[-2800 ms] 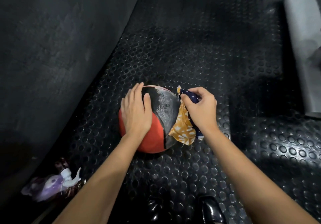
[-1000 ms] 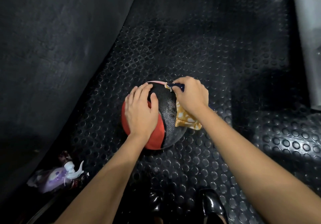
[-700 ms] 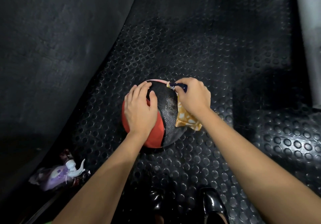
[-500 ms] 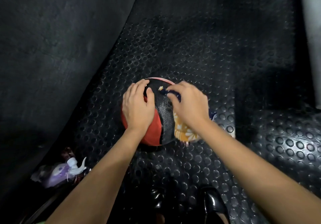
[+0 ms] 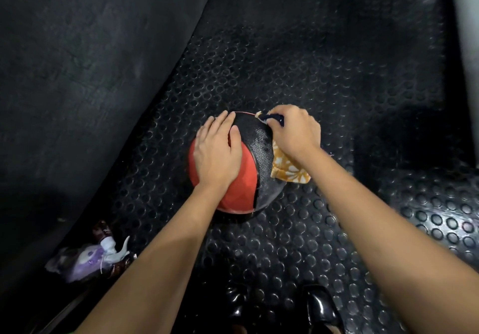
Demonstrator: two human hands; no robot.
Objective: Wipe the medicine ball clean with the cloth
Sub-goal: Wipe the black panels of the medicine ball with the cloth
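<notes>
Steady ball [image 5: 241, 185] with flat left hand [image 5: 216, 152]; right hand [image 5: 294, 132], clutching cloth [image 5: 289, 169], rubs firmly, overlapping strokes.

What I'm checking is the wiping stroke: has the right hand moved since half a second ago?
Yes: the right hand slid rightward on the medicine ball, from its black top to its right edge, gripping the cloth.

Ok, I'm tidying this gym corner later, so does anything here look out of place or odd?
One thing: a purple-and-white spray bottle lies tipped on its side at the mat's near-left edge. No spill shows. The medicine ball sits steady under the left hand, with the right hand gripping the cloth.
</notes>
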